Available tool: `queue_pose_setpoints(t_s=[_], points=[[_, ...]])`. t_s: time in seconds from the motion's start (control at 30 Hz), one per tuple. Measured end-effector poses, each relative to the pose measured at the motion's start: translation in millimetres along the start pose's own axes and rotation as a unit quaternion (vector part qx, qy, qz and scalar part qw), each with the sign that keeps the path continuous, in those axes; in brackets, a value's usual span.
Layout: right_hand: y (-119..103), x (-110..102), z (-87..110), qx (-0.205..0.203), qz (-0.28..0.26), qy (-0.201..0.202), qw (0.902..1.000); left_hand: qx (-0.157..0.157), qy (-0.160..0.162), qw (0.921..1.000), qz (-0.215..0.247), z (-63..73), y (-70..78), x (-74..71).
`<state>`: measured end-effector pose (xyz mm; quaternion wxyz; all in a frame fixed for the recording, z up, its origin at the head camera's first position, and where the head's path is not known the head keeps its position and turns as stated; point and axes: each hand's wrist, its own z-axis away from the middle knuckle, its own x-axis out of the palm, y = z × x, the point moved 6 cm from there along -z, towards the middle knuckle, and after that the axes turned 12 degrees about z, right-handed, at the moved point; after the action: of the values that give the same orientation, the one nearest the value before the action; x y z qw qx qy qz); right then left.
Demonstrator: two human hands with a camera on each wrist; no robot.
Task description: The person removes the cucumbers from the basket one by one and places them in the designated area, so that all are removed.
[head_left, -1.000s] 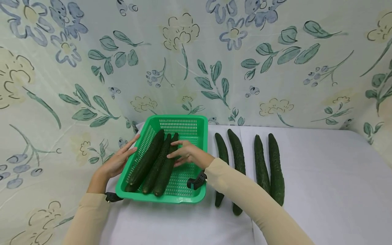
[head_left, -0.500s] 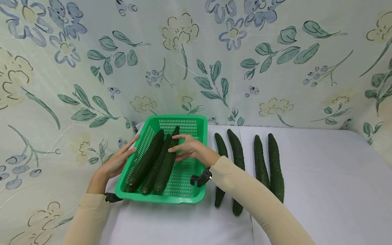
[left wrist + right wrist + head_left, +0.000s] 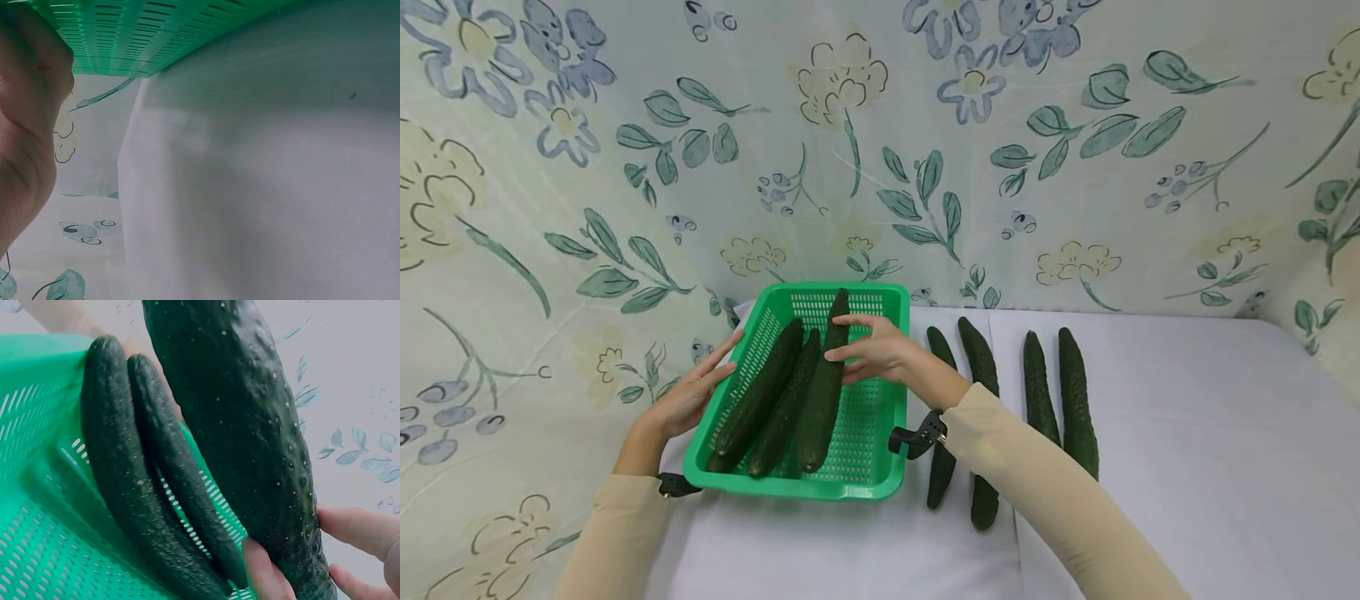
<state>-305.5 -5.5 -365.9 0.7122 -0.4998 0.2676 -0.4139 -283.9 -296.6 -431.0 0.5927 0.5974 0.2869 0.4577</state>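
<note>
Right grip (image 3: 883,350) pinching a cucumber (image 3: 823,400), thumb one side, fingers the other; left grip (image 3: 681,402) spread against the left side of the basket (image 3: 805,490). Floral cloth (image 3: 880,150) behind, then white worktop (image 3: 1195,433). Basket's at worktop left, other cucumbers (image 3: 763,387) inside (pinched one's right of them, within the basket's outline). Four loose cucumbers (image 3: 983,367) right of basket, partly behind the sleeve (image 3: 1060,508).

The white-covered table (image 3: 1210,450) carries a green basket (image 3: 790,490) and, beside it, four cucumbers (image 3: 1037,387)
</note>
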Motion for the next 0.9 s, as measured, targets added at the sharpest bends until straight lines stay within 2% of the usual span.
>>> queue_pose_setpoints(t_s=[0.53,0.9], points=[[-16.2,-32.7,40.0,-0.057,0.002,0.010,0.9983,0.002,-0.010,0.9999,0.008,0.2,-0.1,1.7],[-13.7,-60.1,65.6,-0.080,0.020,0.011,0.9965,0.000,-0.012,0.9999,-0.001,0.2,0.3,2.3]])
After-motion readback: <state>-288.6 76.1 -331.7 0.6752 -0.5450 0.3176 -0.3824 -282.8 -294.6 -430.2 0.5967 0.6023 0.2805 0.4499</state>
